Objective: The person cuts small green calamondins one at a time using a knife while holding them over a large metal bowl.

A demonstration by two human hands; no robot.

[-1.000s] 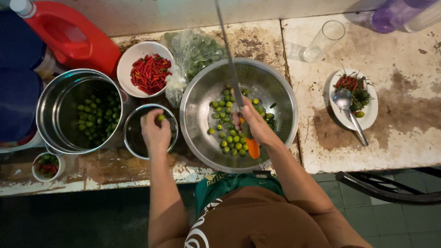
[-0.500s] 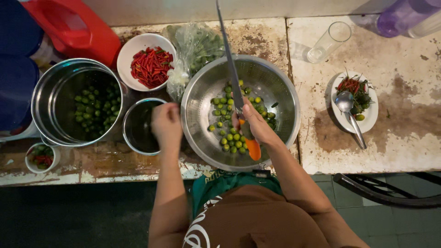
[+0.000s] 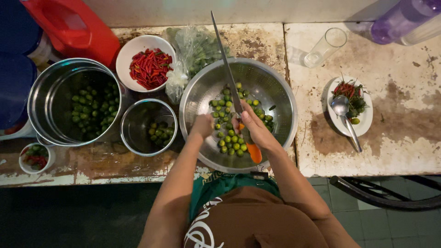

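Head view, centre of frame: right hand (image 3: 255, 131) clenched round the orange handle of a long knife (image 3: 225, 64), blade slanting up toward the top edge. Left hand (image 3: 202, 126) just beside it, fingers curled; whether it holds a fruit cannot be told. Both hang over a large steel bowl (image 3: 275, 92) holding small round green fruits (image 3: 229, 140). Left of frame: small steel bowl (image 3: 138, 124) and big pot (image 3: 55, 82), each with more green fruits. Upper left: white bowl of red chillies (image 3: 149, 69).
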